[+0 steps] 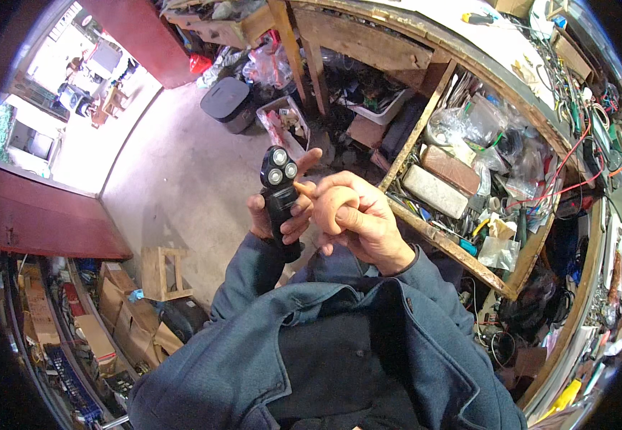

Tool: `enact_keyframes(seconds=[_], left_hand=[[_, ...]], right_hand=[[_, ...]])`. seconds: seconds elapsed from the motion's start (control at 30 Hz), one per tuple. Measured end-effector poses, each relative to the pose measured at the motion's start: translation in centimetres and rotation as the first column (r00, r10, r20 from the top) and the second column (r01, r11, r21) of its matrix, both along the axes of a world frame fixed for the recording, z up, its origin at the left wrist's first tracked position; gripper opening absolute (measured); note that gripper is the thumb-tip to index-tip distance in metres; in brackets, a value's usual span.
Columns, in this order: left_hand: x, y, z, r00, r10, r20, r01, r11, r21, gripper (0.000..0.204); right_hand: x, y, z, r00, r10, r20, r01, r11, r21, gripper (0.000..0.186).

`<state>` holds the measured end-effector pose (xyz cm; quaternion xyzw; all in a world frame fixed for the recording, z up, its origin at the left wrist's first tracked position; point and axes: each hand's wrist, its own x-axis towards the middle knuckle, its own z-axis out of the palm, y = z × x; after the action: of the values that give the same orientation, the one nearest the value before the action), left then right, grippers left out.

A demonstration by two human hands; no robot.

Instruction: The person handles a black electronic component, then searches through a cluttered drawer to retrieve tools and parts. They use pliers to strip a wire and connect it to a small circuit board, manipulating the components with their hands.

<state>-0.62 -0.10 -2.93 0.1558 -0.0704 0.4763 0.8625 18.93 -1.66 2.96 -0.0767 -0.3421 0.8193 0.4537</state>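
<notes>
A black electric shaver (279, 204) with three round silver heads stands upright in my left hand (298, 218). My fingers wrap around its handle, and one finger stretches out past the heads. Close beside it, my right hand (377, 228) is closed on a tan ring-shaped band (334, 208), with the thumb at its opening. What the band is made of is hard to tell. The tip of a right-hand finger reaches to the shaver just below its heads, apparently touching it.
To my right, an open wooden drawer (443, 261) holds two blocks, plastic bags and small parts. Above it is a cluttered workbench (540, 93). A dark bin (226, 100) and a white box (282, 115) stand on the floor ahead. A wooden frame (166, 274) and cardboard boxes (128, 308) lie left.
</notes>
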Motion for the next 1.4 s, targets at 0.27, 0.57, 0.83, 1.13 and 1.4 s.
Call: enact_keyframes(seconds=[0.27, 0.57, 0.83, 1.13, 1.4], left_hand=[[0.2, -0.6, -0.4, 0.999, -0.008, -0.052, 0.005, 0.998, -0.061, 0.117], [-0.1, -0.7, -1.0, 0.999, -0.008, -0.047, 0.006, 0.999, -0.053, 0.115], [-0.2, -0.5, -2.9, 0.996, -0.036, -0.078, 0.04, 0.998, 0.048, 0.092], [0.2, -0.5, -1.2, 0.999, -0.03, 0.025, 0.03, 1.0, -0.006, 0.115], [0.4, -0.3, -0.3, 0.997, -0.077, 0.008, 0.077, 0.995, 0.059, 0.114]], right_hand=[[-0.3, 0.7, 2.3, 0.997, 0.045, -0.061, -0.051, 0.993, -0.105, 0.043], [0.1, 0.9, 0.6, 0.984, 0.028, -0.174, -0.038, 0.998, -0.056, 0.049], [0.5, 1.6, 0.6, 0.999, -0.043, -0.02, 0.043, 0.999, 0.006, 0.045], [1.0, 0.0, 0.6, 0.99, 0.093, -0.108, -0.097, 0.994, -0.039, 0.051], [1.1, 0.7, -1.2, 0.996, -0.07, -0.052, 0.068, 0.996, -0.05, 0.039]])
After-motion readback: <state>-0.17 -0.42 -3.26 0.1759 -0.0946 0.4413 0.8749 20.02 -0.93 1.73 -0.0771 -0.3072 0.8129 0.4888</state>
